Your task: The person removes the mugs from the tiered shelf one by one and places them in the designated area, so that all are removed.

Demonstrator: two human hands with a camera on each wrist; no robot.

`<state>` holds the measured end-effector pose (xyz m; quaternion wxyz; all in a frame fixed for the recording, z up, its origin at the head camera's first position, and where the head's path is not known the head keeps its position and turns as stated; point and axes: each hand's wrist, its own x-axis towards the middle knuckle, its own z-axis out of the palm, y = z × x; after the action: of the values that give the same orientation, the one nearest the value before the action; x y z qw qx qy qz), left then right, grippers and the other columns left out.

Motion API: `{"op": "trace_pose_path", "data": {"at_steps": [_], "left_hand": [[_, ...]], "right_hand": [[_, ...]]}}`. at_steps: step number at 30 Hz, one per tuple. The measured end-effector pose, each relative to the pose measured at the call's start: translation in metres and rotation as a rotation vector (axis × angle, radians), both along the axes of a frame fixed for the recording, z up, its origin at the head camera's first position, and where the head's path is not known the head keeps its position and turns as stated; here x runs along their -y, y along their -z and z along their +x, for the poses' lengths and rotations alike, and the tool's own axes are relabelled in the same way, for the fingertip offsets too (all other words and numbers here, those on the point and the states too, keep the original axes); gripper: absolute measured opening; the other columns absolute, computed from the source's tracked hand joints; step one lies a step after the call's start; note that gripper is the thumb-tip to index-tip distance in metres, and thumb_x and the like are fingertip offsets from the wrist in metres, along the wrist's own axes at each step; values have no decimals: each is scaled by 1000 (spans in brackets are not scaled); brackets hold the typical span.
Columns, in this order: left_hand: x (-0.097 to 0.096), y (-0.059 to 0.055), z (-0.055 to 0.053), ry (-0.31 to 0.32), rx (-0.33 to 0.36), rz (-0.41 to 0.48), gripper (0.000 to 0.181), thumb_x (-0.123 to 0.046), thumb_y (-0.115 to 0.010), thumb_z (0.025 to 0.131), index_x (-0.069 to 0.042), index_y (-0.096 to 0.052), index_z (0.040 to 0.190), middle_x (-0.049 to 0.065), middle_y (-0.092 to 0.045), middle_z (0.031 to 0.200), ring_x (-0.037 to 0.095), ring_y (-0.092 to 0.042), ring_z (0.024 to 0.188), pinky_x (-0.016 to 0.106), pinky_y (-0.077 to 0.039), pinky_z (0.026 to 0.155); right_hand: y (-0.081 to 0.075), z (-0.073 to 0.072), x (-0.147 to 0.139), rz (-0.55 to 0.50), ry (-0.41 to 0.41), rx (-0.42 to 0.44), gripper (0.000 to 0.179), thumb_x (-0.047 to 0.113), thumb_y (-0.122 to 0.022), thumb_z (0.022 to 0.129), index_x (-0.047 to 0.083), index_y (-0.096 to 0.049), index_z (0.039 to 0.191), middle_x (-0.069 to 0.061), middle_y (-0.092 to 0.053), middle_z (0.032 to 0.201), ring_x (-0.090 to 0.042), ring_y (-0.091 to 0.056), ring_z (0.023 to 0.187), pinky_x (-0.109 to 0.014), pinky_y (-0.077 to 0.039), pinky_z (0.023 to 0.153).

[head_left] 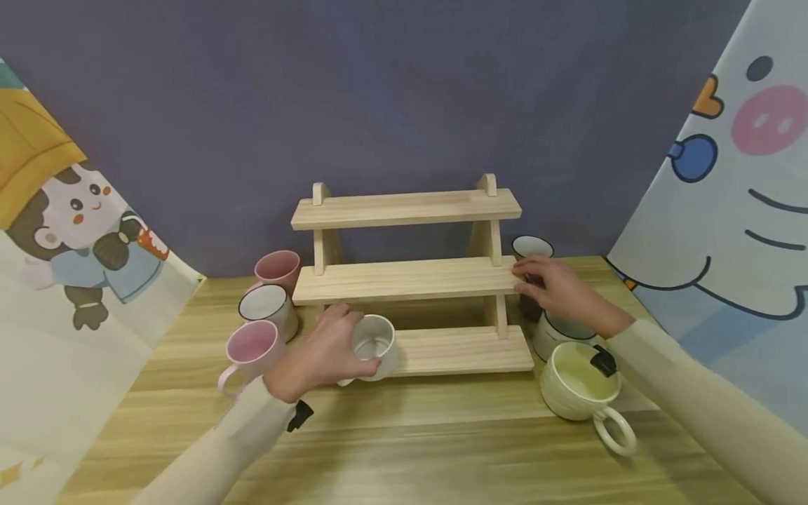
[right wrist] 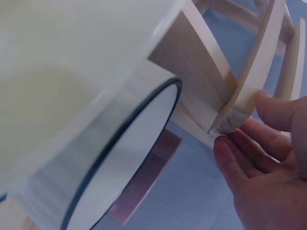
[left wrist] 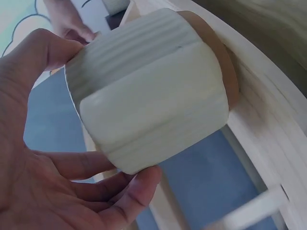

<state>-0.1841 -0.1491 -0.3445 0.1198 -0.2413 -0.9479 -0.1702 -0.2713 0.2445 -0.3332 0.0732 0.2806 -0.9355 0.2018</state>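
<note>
My left hand (head_left: 330, 348) grips a white mug (head_left: 382, 351) across its rim, thumb on the near side and fingers on the far side. The mug is at the left end of the bottom tier of a three-tier wooden display stand (head_left: 410, 279). In the left wrist view the mug (left wrist: 158, 105) shows ribbed sides, a smooth raised panel and a tan base close over the wood. My right hand (head_left: 562, 289) pinches the right end of the middle tier. The right wrist view shows its thumb (right wrist: 276, 112) against the board and the fingers curled underneath.
Left of the stand are a dark pink mug (head_left: 278, 270), a white black-rimmed mug (head_left: 278, 315) and a pink mug (head_left: 259, 351). At right, a dark mug (head_left: 529, 308), a white dark-rimmed mug (head_left: 548, 340) and a pale yellow mug (head_left: 568, 393) sit near my right forearm.
</note>
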Motion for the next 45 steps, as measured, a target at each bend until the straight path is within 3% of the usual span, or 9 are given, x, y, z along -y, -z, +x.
{"op": "trace_pose_path", "data": {"at_steps": [7, 12, 15, 19, 24, 35, 41, 43, 45], "left_hand": [[40, -5, 35, -45, -87, 59, 65, -39, -80, 56, 1, -63, 104, 8, -56, 96, 20, -52, 84, 34, -46, 65], [74, -6, 64, -67, -185, 86, 61, -32, -84, 50, -2, -64, 99, 4, -51, 101, 20, -49, 90, 34, -45, 69], [89, 1, 73, -96, -222, 68, 56, -31, -85, 46, -6, -64, 92, 2, -52, 94, 20, -51, 84, 35, -44, 64], [104, 16, 78, -145, -205, 40, 53, -31, -86, 46, -6, -64, 87, 3, -55, 81, 22, -52, 74, 38, -42, 57], [112, 33, 77, -213, -167, 35, 58, -30, -86, 49, 2, -65, 92, 11, -57, 84, 28, -53, 78, 42, -44, 61], [105, 61, 84, -197, -197, 82, 70, -29, -88, 45, 6, -63, 100, 19, -59, 93, 35, -55, 83, 48, -47, 66], [103, 60, 90, -197, -222, 56, 67, -25, -87, 50, 12, -61, 99, 26, -59, 99, 42, -56, 89, 54, -48, 73], [101, 52, 90, -183, -241, 23, 68, -26, -87, 52, 12, -60, 102, 26, -58, 101, 42, -56, 89, 54, -47, 72], [93, 36, 86, -137, -259, 1, 73, -30, -86, 57, 12, -57, 109, 26, -57, 106, 43, -54, 93, 55, -47, 75]], "right_hand": [[2, 1, -4, -4, 1, -15, 34, 8, -63, 91, -8, -59, 120, -22, -52, 126, -39, -51, 112, -52, -43, 88], [2, 3, -7, -14, 0, -29, 33, 7, -64, 90, -9, -60, 118, -22, -54, 124, -39, -51, 111, -52, -43, 88], [1, 6, -11, -15, 11, -29, 32, 7, -64, 90, -9, -60, 118, -23, -54, 123, -40, -51, 111, -53, -43, 88], [0, 10, -14, -14, 29, -21, 32, 8, -63, 91, -9, -60, 118, -23, -53, 124, -41, -51, 111, -53, -43, 88], [-1, 11, -18, -9, 40, -30, 32, 8, -63, 91, -9, -60, 118, -23, -54, 123, -41, -50, 112, -53, -43, 88], [-2, 15, -26, 10, 39, -32, 32, 5, -64, 89, -11, -60, 117, -25, -54, 122, -44, -48, 115, -56, -41, 91], [-7, 20, -26, 28, 41, -57, 30, 6, -64, 90, -9, -61, 115, -24, -55, 120, -41, -53, 108, -53, -45, 85], [-12, 23, -21, 34, 46, -91, 28, 6, -64, 89, -9, -63, 112, -24, -55, 116, -38, -55, 101, -51, -46, 81], [-20, 29, -10, 42, 57, -139, 26, 8, -64, 90, -7, -64, 111, -22, -55, 116, -36, -55, 98, -49, -46, 78]]}}
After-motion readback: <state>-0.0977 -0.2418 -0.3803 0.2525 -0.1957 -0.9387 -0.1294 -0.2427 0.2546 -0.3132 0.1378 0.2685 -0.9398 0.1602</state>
